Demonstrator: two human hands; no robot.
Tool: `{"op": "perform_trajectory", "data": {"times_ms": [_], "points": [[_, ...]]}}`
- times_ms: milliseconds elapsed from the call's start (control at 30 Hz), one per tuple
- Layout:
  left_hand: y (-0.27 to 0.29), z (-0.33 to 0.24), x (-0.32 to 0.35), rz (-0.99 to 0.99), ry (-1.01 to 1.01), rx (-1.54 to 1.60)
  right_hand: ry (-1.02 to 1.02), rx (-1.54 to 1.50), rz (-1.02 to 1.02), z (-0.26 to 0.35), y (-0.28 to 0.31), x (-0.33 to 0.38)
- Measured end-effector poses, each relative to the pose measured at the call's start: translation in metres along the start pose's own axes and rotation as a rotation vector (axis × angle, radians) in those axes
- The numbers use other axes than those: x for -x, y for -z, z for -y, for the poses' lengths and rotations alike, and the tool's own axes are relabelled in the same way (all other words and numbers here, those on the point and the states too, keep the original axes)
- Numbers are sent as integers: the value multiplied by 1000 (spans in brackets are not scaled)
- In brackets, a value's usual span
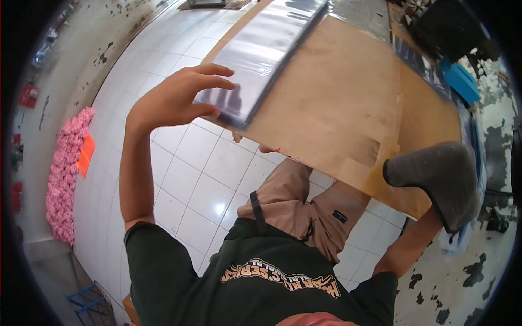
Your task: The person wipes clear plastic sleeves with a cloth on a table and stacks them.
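Observation:
My left hand [176, 98] hovers at the near left corner of a stack of clear plastic sheets [258, 54], its fingers and thumb spread and nothing held between them. Whether the fingertips touch the top sheet I cannot tell. The stack lies on a table covered with brown board [337, 87], close to its left edge. At the table's right side, a dark grey, padded, boot-shaped thing [440, 176] covers my right hand. Only my right forearm shows below it, so the fingers are hidden.
Brown tape [383, 163] patches the board's near right edge. A blue box [459, 81] stands at the far right, beside more plastic sheets [418, 62]. On the tiled floor at left lies a pink bundled pile [68, 179] with an orange sheet [86, 156]. A blue metal frame [89, 299] stands lower left.

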State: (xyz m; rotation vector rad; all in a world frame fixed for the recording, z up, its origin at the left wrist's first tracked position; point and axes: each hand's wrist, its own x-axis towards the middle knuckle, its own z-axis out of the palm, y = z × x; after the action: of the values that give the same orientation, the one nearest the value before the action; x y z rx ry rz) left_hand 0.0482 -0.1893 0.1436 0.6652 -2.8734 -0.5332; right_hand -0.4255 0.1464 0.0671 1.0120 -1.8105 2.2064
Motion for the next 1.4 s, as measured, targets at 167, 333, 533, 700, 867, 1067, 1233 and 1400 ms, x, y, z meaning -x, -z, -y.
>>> {"op": "perform_trajectory", "data": {"times_ms": [167,333,533,700,867,1067,1233,1400], "points": [[-13,8,1,25,63,-107,-19,-2,-44,0,17,11],[-8,27,0,-4,-71,-76,-27,2,-65,0,20,19],[0,26,-12,-102,-20,52,-25,0,-95,1,26,26],[17,19,-21,-58,-38,124,-16,-3,-120,4,33,32],[34,38,-35,-54,-26,301,-15,-11,-144,4,39,36],[34,13,-62,-719,94,153,-8,-21,-160,4,45,44],[25,-56,-82,-1170,-151,-882,1,-27,-175,5,52,49],[16,-79,-85,-1026,120,-554,18,-39,-199,8,58,53]]}}
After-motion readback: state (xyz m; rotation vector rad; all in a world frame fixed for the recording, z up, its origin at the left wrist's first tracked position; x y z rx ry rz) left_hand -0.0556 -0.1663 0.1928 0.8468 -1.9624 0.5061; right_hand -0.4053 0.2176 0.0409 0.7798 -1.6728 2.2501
